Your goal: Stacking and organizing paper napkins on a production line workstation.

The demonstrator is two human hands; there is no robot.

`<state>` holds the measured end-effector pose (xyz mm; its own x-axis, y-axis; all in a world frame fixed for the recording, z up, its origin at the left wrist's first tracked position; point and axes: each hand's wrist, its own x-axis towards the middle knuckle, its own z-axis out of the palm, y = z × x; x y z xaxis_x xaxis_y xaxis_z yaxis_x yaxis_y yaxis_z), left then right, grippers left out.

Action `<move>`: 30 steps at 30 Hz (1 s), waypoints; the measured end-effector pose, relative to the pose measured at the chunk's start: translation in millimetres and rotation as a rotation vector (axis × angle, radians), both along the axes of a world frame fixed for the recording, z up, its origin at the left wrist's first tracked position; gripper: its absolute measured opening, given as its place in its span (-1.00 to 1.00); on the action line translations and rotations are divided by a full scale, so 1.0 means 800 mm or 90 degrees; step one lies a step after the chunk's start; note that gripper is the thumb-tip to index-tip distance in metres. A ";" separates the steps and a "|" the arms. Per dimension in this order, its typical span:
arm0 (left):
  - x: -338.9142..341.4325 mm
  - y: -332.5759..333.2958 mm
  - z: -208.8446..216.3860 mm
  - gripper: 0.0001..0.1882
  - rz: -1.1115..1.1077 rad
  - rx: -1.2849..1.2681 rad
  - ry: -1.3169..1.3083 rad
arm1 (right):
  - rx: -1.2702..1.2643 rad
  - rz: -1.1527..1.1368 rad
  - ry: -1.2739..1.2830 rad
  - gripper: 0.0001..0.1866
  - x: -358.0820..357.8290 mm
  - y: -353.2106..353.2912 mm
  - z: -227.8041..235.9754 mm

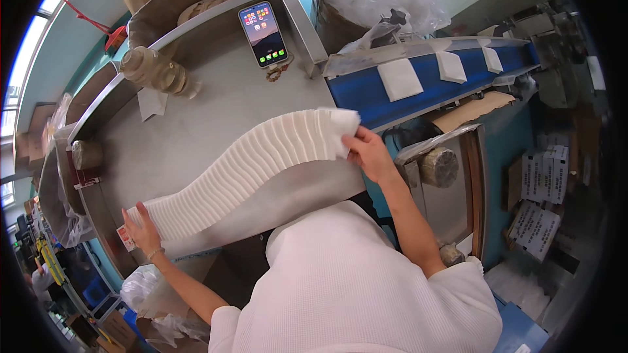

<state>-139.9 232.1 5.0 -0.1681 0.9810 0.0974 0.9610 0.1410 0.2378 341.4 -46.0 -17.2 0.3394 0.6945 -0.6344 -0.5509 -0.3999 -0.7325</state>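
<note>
A long, overlapping row of flat white packets (245, 163) lies in a wavy line across the metal table. At the row's right end, my right hand (369, 153) has its fingers closed on a white packet (344, 124), whose far edge is slightly blurred. Against the left end rests my left hand (142, 232), fingers stretched out and thumb apart. Just beside that hand is a small red-and-white card or box (125, 238), partly hidden by it.
The metal table (196, 117) has raised edges. On it are a lit phone (263, 34), a beaded loop (275, 74) and a clear plastic-wrapped roll (154, 70). A blue conveyor belt (422, 78) carrying white packets (399, 80) adjoins at right. Cartons (548, 173) stand far right.
</note>
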 end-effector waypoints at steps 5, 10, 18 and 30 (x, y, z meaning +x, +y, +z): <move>0.022 -0.007 0.004 -0.09 -0.056 0.018 -0.001 | 0.023 -0.117 -0.153 -0.51 -0.005 0.035 0.021; 0.042 -0.024 0.014 -0.09 -0.111 0.004 -0.058 | 0.092 0.173 -0.736 -0.43 -0.055 0.062 0.033; 0.033 -0.041 0.003 -0.01 0.053 0.009 -0.002 | 0.008 -0.123 0.090 -0.56 -0.017 0.017 0.034; 0.048 -0.045 0.008 0.03 0.079 -0.022 0.001 | 0.026 0.037 -0.276 -0.61 -0.012 0.019 0.013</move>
